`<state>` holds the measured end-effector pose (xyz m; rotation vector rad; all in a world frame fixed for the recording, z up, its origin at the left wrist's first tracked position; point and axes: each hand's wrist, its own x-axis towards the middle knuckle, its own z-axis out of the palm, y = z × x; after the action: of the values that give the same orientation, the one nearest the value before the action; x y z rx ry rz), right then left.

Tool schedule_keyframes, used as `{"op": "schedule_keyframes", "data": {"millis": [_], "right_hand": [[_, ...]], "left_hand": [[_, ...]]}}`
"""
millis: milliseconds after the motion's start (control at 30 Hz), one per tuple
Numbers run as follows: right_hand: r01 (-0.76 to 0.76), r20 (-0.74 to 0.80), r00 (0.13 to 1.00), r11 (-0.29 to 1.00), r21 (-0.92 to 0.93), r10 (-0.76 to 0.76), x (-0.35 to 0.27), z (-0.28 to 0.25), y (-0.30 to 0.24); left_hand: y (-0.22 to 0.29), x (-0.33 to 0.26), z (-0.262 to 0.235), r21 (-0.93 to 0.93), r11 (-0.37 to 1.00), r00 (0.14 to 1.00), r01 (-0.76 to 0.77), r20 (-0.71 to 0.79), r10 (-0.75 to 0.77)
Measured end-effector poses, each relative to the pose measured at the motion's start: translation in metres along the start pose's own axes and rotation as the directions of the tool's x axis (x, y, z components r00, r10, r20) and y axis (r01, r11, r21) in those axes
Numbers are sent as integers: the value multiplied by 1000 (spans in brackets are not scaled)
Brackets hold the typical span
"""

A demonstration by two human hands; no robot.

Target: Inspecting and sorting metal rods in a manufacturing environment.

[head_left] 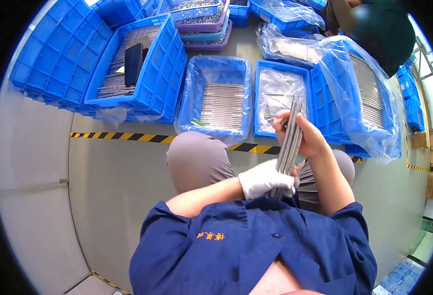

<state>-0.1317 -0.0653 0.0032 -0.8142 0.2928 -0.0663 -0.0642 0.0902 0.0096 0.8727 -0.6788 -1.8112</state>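
A bundle of thin grey metal rods (289, 142) is held slanted in front of my chest. My left hand (268, 181), in a white glove, is closed round its lower end. Bare, my right hand (309, 139) grips the bundle higher up, with the fingers curled over the rods' upper part. Just beyond my hands is a blue crate (259, 112) lined with clear plastic, with a few rods lying in it. To its left, a second lined blue crate (247, 105) holds a neat layer of similar rods (222, 105).
Stacked blue crates (170, 73) stand on the left, with a dark flat object (134, 65) on the rods in the top one. More rod-filled crates (334, 105) stand at right under plastic film. Behind are basins of small parts (202, 37). A co-worker (383, 37) bends at upper right. Black-and-yellow tape (123, 136) crosses the floor.
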Motion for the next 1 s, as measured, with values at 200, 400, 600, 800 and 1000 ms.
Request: {"op": "schedule_keyframes", "data": {"millis": [200,400,600,800,1000], "right_hand": [[-301,33,952,950,-80,305,-42,8,64],[-141,-65,988,990,20,142,-31,8,27],[31,-138,988,962,-271,-71,19,16,-29],[125,-73,989,990,-68,-130,32,0,-37],[-124,-412,910,914,-385,-50,36,-11,-42]], "left_hand": [[-64,-12,-4,-549,783,949,292,269,-166],[-39,-3,-12,-505,848,987,162,103,-127],[40,10,-33,-54,994,993,99,-61,-103],[63,16,-55,141,989,995,47,-89,-34],[54,28,-62,113,990,956,84,-291,-48]]}}
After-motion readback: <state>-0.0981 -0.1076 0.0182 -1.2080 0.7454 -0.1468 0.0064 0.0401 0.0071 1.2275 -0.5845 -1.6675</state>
